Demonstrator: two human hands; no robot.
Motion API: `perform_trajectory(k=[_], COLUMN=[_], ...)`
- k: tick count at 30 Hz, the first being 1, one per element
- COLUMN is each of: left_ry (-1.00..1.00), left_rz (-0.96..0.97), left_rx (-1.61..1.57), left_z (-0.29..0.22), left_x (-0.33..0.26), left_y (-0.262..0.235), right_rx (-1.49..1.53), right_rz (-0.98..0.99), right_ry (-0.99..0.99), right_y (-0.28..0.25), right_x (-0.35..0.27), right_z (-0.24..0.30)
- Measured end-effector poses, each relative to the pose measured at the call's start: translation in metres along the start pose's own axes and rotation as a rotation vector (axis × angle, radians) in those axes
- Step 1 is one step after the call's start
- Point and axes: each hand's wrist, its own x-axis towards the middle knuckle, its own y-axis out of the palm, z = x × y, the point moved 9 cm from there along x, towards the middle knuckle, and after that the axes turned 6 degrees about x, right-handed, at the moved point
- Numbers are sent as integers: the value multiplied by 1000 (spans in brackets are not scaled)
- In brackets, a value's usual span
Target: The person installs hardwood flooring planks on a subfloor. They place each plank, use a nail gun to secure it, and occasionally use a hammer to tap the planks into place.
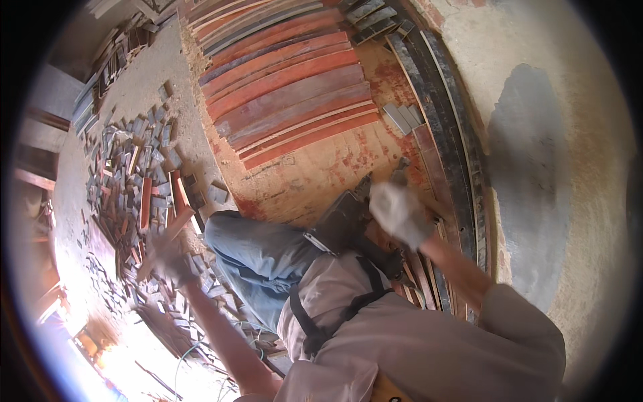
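My left hand (173, 258), in a pale work glove, reaches out at the left over a heap of wood offcuts (161, 194). Its fingers are blurred, closed around a short reddish wood strip (177, 226). My right hand (400, 213), gloved as well, is closed in front of my body, smeared by motion. A small grey shape (400, 170) shows just beyond it; what the hand grips cannot be made out. Beside it, close to my knee, lies a black tool (343, 218), partly hidden by my leg and hand.
Red and grey planks (295, 100) lie side by side on a wooden sheet (295, 181) ahead. Long dark boards (455, 147) are stacked along the wall (576, 201) at the right. Small grey blocks (402, 119) rest near those boards. A thin hose (184, 358) trails at the lower left.
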Motion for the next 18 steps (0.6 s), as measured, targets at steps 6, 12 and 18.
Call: perform_trajectory(k=[6, 12, 18], left_ry=[154, -237, 35], left_rz=[351, 246, 135], left_rx=[-312, -535, -459], left_z=[-209, -212, -169], left_x=[-33, -41, -64], left_y=[178, 177, 136], right_rx=[-292, -6, 597], right_rz=[-547, -538, -511], right_ry=[64, 539, 432], right_y=[-17, 3, 13], right_x=[164, 145, 85], right_z=[-104, -145, -146])
